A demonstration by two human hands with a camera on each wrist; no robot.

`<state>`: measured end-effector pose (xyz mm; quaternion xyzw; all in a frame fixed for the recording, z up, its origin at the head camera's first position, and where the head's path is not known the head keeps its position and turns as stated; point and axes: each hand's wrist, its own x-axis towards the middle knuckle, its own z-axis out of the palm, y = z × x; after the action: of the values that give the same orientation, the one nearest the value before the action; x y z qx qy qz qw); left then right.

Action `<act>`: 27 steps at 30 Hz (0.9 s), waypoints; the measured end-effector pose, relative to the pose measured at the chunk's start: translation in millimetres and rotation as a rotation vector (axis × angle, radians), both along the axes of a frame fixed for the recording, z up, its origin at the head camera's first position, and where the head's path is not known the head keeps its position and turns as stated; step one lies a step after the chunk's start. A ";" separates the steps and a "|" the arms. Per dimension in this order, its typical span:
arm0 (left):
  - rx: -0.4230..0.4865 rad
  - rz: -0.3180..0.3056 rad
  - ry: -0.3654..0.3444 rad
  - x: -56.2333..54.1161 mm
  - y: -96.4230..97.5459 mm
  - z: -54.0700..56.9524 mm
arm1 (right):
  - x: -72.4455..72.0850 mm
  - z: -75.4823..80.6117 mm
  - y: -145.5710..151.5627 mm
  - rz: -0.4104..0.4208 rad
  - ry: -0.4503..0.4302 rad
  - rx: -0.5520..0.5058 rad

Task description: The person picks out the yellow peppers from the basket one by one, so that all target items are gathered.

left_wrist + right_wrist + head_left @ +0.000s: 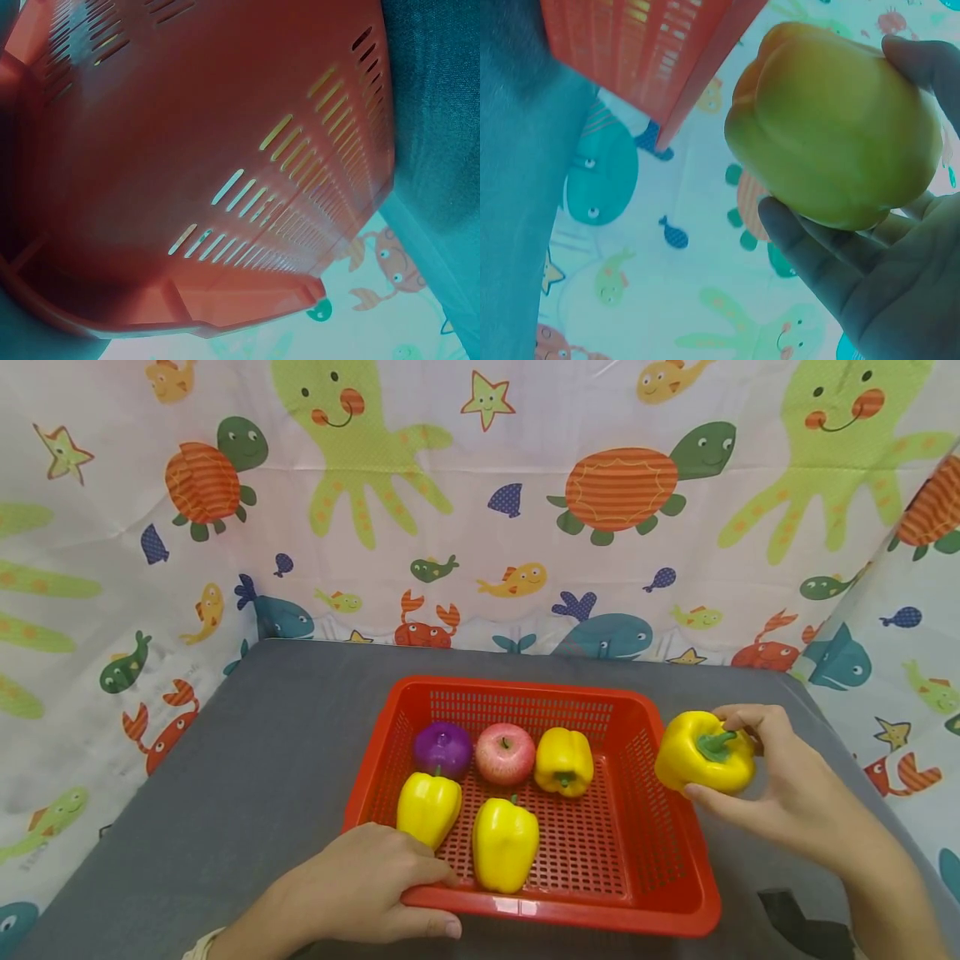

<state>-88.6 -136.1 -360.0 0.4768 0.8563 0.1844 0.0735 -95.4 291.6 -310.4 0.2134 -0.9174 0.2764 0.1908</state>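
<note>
My right hand [795,785] holds a yellow bell pepper [693,756] with a green stem, just beyond the right rim of the red plastic basket [600,922]. In the right wrist view, thumb and fingers lie around that bell pepper [832,135]. At the basket's front left, my left hand [375,881] grips the rim, thumb outside and fingers over the edge. Inside the basket lie a purple onion-like item [443,748], a pink-red apple [506,755] and three more yellow bell peppers, at the right [564,756], the left [429,808] and the front [506,845].
A grey cloth surface [225,793] bears the basket. Behind and at both sides hangs a white curtain [480,535] printed with sea animals. A dark flat piece [806,927] lies near the right forearm. In the left wrist view the slotted basket wall [150,150] fills much of the picture.
</note>
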 end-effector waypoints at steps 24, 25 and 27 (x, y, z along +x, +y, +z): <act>-0.019 0.003 -0.008 -0.3 -0.5 0.4 | -27.8 -20.0 35.0 -0.141 -0.138 0.009; -0.020 0.003 -0.008 -0.3 -0.6 0.4 | -29.0 -21.5 35.6 -0.142 -0.139 0.011; -0.022 0.005 -0.005 -0.2 -0.6 0.4 | -31.3 -24.4 37.0 -0.145 -0.151 0.014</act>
<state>-88.9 -136.7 -359.5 0.4735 0.8592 0.1764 0.0803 -126.7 328.6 -334.8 0.1266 -0.9441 0.2707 0.1393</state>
